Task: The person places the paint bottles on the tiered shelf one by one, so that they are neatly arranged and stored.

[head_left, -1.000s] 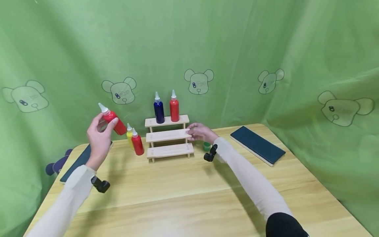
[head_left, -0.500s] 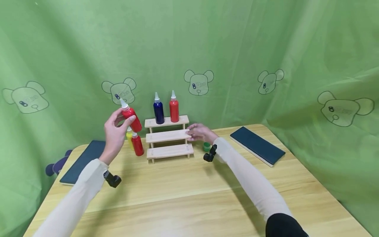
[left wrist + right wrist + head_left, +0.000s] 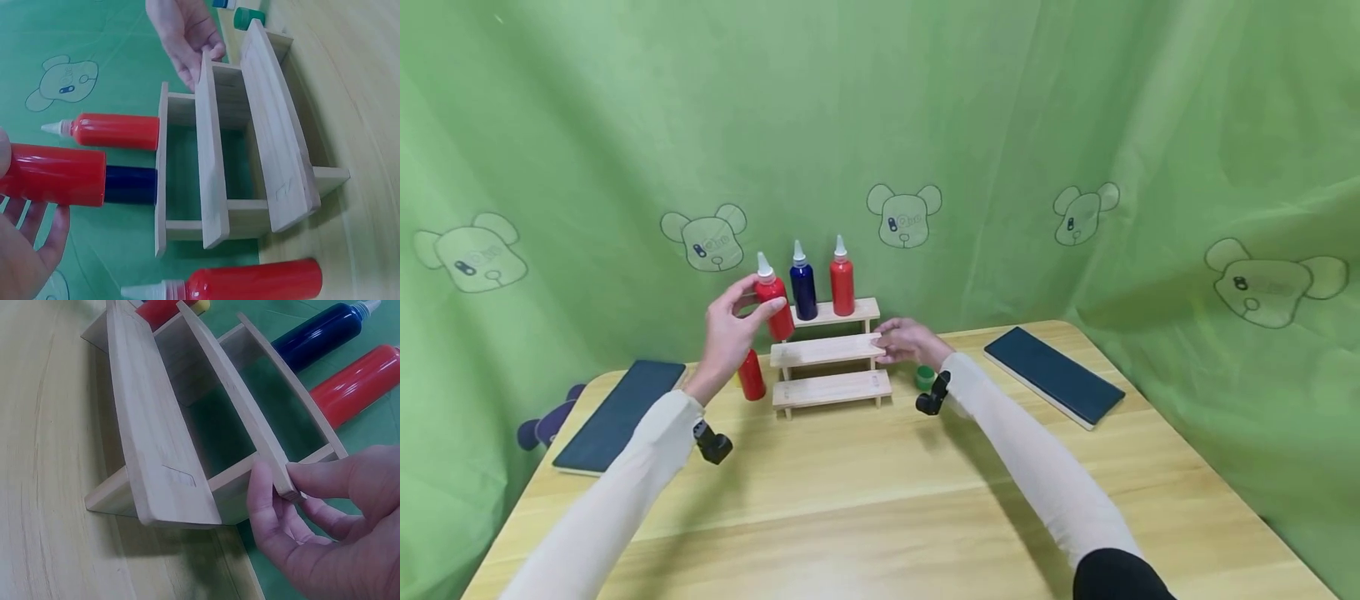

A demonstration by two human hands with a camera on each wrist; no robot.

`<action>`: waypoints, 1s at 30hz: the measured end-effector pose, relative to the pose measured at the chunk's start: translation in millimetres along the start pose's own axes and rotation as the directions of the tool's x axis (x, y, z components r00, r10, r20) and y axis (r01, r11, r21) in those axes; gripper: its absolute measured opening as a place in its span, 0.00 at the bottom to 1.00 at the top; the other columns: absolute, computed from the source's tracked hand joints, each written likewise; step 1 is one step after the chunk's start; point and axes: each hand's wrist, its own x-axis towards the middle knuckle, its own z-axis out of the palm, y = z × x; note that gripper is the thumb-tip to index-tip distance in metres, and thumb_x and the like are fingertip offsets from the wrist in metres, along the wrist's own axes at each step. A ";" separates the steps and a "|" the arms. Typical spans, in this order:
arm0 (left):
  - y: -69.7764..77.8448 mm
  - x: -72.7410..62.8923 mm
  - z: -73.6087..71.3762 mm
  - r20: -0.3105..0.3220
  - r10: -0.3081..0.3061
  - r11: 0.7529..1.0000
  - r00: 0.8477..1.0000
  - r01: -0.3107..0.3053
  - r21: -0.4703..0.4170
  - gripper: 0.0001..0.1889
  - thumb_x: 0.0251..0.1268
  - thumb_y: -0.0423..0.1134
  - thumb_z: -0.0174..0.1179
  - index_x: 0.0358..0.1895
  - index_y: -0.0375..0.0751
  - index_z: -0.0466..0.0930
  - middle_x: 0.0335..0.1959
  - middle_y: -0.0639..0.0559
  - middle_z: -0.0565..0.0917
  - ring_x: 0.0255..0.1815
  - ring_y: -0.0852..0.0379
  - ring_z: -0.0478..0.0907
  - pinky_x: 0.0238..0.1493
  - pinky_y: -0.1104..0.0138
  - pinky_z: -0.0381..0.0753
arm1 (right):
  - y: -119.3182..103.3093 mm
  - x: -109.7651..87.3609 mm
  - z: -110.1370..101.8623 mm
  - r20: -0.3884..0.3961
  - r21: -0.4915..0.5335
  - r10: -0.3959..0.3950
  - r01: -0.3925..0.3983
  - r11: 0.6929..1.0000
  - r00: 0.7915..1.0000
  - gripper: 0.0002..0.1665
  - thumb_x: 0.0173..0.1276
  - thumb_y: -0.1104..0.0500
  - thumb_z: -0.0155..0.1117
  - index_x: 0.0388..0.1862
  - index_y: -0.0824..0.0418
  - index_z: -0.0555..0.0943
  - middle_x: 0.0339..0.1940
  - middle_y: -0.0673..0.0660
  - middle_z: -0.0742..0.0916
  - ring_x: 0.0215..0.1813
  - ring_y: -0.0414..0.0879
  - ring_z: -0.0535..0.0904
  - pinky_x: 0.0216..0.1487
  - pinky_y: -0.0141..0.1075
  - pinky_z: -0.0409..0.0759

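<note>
My left hand (image 3: 727, 337) grips a red squeeze bottle (image 3: 777, 310) with a white pointed nozzle, raised at the left end of a three-tier wooden rack (image 3: 827, 350). My right hand (image 3: 912, 342) pinches the right end of the rack's middle shelf (image 3: 250, 419) between thumb and fingers. On the top shelf stand a dark blue bottle (image 3: 803, 292) and another red bottle (image 3: 842, 286). Left of the rack, a third red bottle (image 3: 752, 377) stands on the table. A yellow bottle (image 3: 737, 380) behind it is mostly hidden by my left hand.
Right of the rack sits a green-topped item (image 3: 925, 377), partly hidden by the right wrist. Dark teal flat boards lie on the table's left (image 3: 621, 417) and right (image 3: 1052, 375). A green curtain (image 3: 1000, 125) hangs behind the table (image 3: 850, 500).
The left hand has carried its red bottle rightward, from beyond the yellow bottle to the rack's top left, and the bottle is more upright. The right hand stays on the middle shelf.
</note>
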 end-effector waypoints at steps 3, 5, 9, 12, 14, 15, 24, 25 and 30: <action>-1.8 0.8 8.5 0.036 -0.013 1.000 0.999 0.013 0.006 0.29 0.70 0.42 0.71 0.72 0.42 0.76 0.65 0.43 0.82 0.64 0.47 0.80 0.62 0.61 0.84 | 1.7 -0.1 -1.3 0.014 -0.014 -0.002 0.002 1.000 1.000 0.27 0.75 0.73 0.59 0.71 0.72 0.67 0.45 0.59 0.78 0.35 0.45 0.79 0.42 0.31 0.88; -3.0 1.9 13.8 0.048 -0.020 1.000 0.999 0.019 0.012 0.30 0.70 0.42 0.71 0.73 0.41 0.75 0.66 0.42 0.82 0.65 0.45 0.80 0.64 0.56 0.84 | 1.9 0.2 -2.5 0.026 -0.021 -0.009 0.009 1.000 1.000 0.28 0.75 0.73 0.59 0.71 0.72 0.66 0.46 0.59 0.78 0.36 0.45 0.79 0.42 0.31 0.88; -8.3 4.0 22.6 0.053 -0.036 0.999 0.998 0.035 0.009 0.32 0.70 0.41 0.71 0.74 0.39 0.73 0.68 0.41 0.81 0.65 0.44 0.80 0.66 0.52 0.82 | 2.0 2.3 -4.1 0.054 -0.019 -0.015 0.016 1.000 0.998 0.28 0.76 0.73 0.57 0.72 0.73 0.64 0.45 0.59 0.77 0.36 0.45 0.78 0.43 0.31 0.88; -13.7 4.8 28.8 0.059 -0.047 0.999 0.997 0.047 -0.004 0.32 0.70 0.40 0.71 0.74 0.38 0.73 0.68 0.40 0.80 0.65 0.43 0.80 0.67 0.51 0.82 | 2.4 3.6 -4.3 0.066 -0.017 -0.015 0.016 1.000 0.998 0.29 0.76 0.73 0.57 0.73 0.73 0.63 0.45 0.59 0.77 0.36 0.45 0.78 0.43 0.32 0.88; -16.7 5.0 33.8 0.062 -0.046 0.999 0.997 0.046 -0.004 0.31 0.70 0.40 0.71 0.74 0.38 0.74 0.67 0.39 0.81 0.65 0.43 0.80 0.67 0.50 0.82 | 2.4 3.6 -4.3 0.069 -0.017 -0.015 0.017 1.000 0.997 0.29 0.76 0.73 0.57 0.73 0.73 0.63 0.45 0.59 0.77 0.37 0.45 0.78 0.42 0.32 0.88; -17.9 4.9 36.3 0.065 -0.048 0.999 0.997 0.048 -0.004 0.31 0.70 0.40 0.71 0.74 0.38 0.74 0.67 0.39 0.81 0.65 0.43 0.80 0.67 0.50 0.82 | 2.2 3.3 -4.5 0.071 -0.017 -0.015 0.016 1.000 0.997 0.29 0.76 0.73 0.57 0.73 0.73 0.63 0.45 0.59 0.77 0.37 0.45 0.79 0.42 0.31 0.88; -27.4 5.5 60.9 0.079 -0.046 0.999 0.996 0.044 0.023 0.32 0.72 0.39 0.69 0.76 0.37 0.71 0.68 0.39 0.80 0.64 0.42 0.81 0.65 0.51 0.83 | 1.8 2.9 -5.8 0.074 -0.012 -0.013 0.014 1.000 0.997 0.29 0.76 0.73 0.57 0.73 0.72 0.63 0.45 0.59 0.79 0.38 0.46 0.80 0.46 0.33 0.89; -28.6 5.9 63.5 0.077 -0.038 0.999 0.996 0.036 0.027 0.32 0.72 0.39 0.69 0.76 0.37 0.71 0.67 0.38 0.81 0.63 0.42 0.81 0.64 0.51 0.84 | 2.0 3.3 -5.5 0.073 -0.013 -0.013 0.014 1.000 0.997 0.29 0.76 0.73 0.57 0.73 0.71 0.63 0.45 0.59 0.79 0.38 0.46 0.80 0.46 0.33 0.89; -35.0 9.2 75.5 0.082 0.002 1.000 0.997 -0.004 0.024 0.31 0.72 0.38 0.69 0.74 0.34 0.72 0.64 0.36 0.82 0.60 0.41 0.83 0.62 0.51 0.85 | 2.4 4.1 -4.6 0.062 -0.016 -0.002 0.003 1.000 0.998 0.30 0.76 0.72 0.58 0.74 0.71 0.64 0.45 0.59 0.80 0.38 0.46 0.81 0.45 0.33 0.89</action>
